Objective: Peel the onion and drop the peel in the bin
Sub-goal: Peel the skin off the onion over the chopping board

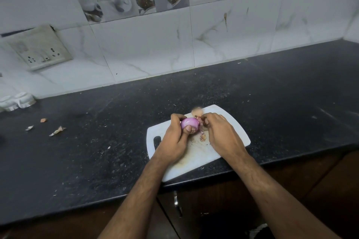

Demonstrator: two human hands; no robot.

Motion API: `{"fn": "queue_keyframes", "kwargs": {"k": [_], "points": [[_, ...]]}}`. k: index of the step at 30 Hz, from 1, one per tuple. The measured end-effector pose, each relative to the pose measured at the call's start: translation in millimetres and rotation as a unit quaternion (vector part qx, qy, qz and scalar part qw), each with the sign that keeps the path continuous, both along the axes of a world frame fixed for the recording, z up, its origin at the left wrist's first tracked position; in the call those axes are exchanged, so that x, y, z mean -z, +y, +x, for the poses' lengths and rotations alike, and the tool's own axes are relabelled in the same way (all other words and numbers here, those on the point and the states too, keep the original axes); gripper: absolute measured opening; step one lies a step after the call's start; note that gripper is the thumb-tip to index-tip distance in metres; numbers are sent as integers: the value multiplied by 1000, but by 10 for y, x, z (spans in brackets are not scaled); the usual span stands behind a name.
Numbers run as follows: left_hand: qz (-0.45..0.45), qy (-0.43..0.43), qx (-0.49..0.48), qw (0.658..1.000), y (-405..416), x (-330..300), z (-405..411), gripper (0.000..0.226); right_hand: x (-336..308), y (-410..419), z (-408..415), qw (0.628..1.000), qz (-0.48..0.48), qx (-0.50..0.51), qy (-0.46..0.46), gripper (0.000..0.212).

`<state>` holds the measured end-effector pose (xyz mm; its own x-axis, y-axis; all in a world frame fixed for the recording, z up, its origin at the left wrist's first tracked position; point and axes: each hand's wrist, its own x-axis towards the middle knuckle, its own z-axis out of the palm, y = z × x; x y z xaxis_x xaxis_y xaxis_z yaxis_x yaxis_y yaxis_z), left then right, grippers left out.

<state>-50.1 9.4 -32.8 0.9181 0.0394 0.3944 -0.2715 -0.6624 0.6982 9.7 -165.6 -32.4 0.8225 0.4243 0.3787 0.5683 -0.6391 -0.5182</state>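
Note:
A purple onion [189, 123] with much of its shiny flesh bare is held just above a white cutting board [231, 122]. My left hand [175, 137] wraps around the onion from the left, thumb pressed on its front. My right hand [219, 132] pinches a strip of peel at the onion's right end. A loose piece of papery peel [197, 111] lies blurred on the board behind the onion. Small peel scraps [203, 137] lie on the board between my hands. No bin is in view.
The board sits on a black speckled countertop [97, 151] near its front edge. Several peel bits [57, 131] lie on the counter to the left. White ceramic items [17, 101] stand at the far left by the tiled wall. A socket plate [39, 47] hangs on the wall.

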Motion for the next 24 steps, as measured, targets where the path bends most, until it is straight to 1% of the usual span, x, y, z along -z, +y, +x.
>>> {"fn": "queue_keyframes", "kwargs": {"k": [2, 4, 5, 8, 14, 18, 21, 24], "points": [[-6, -1, -2, 1000, 10, 16, 13, 13, -3, -36, -1, 999, 41, -35, 7, 28], [-7, -2, 3, 1000, 10, 19, 12, 13, 7, -45, 6, 996, 44, -71, 10, 36], [-7, 0, 6, 1000, 6, 19, 11, 13, 20, -42, 21, 996, 46, -77, 11, 37], [-10, 3, 9, 1000, 1, 14, 9, 12, 42, -47, 71, 994, 79, -73, 4, 29], [-11, 1, 6, 1000, 22, 26, 26, 14, 39, -57, 51, 995, 74, -67, -9, 34], [-8, 2, 18, 1000, 7, 16, 18, 14, 39, -61, 44, 996, 72, -52, -14, 32], [-7, -2, 34, 999, -2, 17, 12, 14, 15, -56, 42, 994, 101, -36, 21, 30], [-1, -3, 52, 999, 3, 15, 12, 15, -10, -48, 13, 994, 105, -11, 39, 27]]}}
